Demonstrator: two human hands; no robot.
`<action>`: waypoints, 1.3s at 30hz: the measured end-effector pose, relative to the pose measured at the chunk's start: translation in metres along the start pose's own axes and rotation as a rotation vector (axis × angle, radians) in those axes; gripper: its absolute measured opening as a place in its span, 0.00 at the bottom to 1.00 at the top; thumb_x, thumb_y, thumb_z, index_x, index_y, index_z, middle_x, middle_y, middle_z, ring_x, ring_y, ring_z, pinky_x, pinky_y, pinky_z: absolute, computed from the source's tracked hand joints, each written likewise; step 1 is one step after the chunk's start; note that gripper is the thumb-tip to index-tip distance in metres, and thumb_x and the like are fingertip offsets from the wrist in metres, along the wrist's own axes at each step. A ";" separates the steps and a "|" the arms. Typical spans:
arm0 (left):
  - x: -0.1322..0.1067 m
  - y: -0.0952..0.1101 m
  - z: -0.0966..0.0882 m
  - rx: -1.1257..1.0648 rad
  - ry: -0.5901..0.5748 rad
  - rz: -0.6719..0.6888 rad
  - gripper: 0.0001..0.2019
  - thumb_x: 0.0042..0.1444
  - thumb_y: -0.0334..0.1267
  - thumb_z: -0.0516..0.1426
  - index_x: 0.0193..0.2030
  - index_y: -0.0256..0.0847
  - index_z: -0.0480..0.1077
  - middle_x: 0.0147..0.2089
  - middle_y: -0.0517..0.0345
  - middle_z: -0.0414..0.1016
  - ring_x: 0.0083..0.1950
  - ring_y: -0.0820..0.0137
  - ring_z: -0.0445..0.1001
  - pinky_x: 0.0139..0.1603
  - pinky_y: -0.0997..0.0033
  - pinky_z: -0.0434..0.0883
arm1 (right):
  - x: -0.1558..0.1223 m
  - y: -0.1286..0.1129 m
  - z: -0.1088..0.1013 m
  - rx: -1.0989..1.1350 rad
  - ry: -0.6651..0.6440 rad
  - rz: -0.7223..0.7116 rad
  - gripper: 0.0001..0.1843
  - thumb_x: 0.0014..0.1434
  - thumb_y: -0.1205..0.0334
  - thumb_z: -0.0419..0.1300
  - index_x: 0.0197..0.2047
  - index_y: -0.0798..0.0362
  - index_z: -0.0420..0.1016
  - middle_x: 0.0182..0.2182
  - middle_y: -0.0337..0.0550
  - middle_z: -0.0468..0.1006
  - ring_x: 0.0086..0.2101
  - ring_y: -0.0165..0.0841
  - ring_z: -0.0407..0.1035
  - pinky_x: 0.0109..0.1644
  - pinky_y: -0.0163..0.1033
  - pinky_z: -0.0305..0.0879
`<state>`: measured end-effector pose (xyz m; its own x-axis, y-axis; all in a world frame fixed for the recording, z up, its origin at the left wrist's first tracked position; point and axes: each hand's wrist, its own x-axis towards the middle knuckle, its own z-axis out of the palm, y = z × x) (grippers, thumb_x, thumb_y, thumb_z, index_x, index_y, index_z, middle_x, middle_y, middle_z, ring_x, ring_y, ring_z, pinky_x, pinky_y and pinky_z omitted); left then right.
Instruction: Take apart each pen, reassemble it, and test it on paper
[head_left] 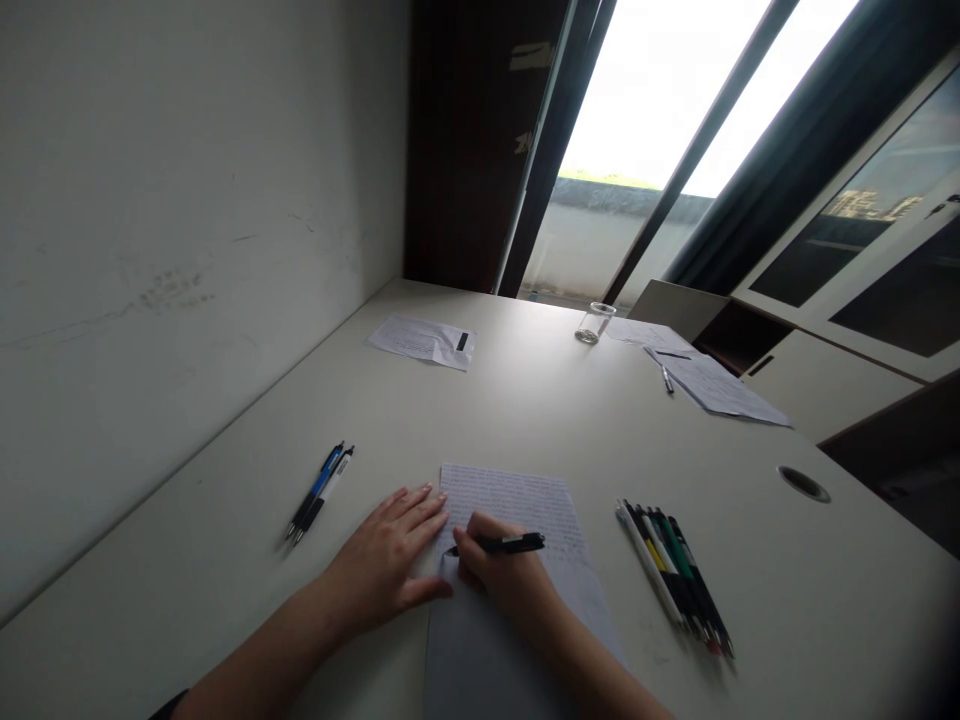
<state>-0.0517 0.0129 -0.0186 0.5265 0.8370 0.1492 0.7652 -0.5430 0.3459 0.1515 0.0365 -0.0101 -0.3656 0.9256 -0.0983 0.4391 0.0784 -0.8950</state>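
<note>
A sheet of paper [517,490] lies on the white table in front of me, its upper part covered with lines of handwriting and its lower part blank. My right hand [502,570] is closed around a black pen [517,543], whose tip meets the paper near its left edge. My left hand [394,550] lies flat with the fingers stretched out, fingertips and thumb on the sheet's left edge. Left of that hand rest two pens side by side, a blue one [315,490] and a white and black one [324,495].
Several pens [671,575] lie in a row right of the paper. Farther back are a creased sheet [424,340], a drinking glass [595,323] and a stack of papers [716,385] with a pen [667,380] beside it. A cable hole [803,484] is at the right. A wall [187,200] borders the left.
</note>
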 end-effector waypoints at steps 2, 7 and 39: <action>0.000 0.000 -0.001 0.005 -0.006 -0.001 0.37 0.56 0.55 0.61 0.69 0.45 0.57 0.72 0.51 0.56 0.72 0.56 0.54 0.71 0.48 0.55 | 0.000 0.002 0.001 -0.013 0.001 -0.008 0.17 0.60 0.57 0.56 0.21 0.50 0.61 0.16 0.33 0.70 0.20 0.28 0.62 0.28 0.32 0.58; 0.000 0.000 0.000 0.007 -0.014 0.004 0.37 0.57 0.55 0.60 0.69 0.44 0.57 0.72 0.51 0.56 0.72 0.56 0.54 0.71 0.48 0.55 | 0.000 0.004 0.001 -0.014 0.013 -0.008 0.17 0.61 0.57 0.56 0.21 0.50 0.62 0.16 0.33 0.70 0.20 0.28 0.62 0.27 0.32 0.58; -0.001 -0.002 0.001 -0.004 0.016 0.019 0.37 0.56 0.59 0.59 0.69 0.46 0.58 0.71 0.50 0.57 0.72 0.55 0.55 0.71 0.48 0.55 | -0.016 -0.002 -0.023 0.045 -0.110 -0.116 0.21 0.67 0.52 0.51 0.33 0.51 0.80 0.27 0.41 0.76 0.28 0.32 0.72 0.38 0.36 0.67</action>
<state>-0.0532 0.0133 -0.0207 0.5350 0.8276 0.1700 0.7535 -0.5584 0.3469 0.1749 0.0303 0.0033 -0.5004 0.8650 -0.0377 0.3525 0.1638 -0.9214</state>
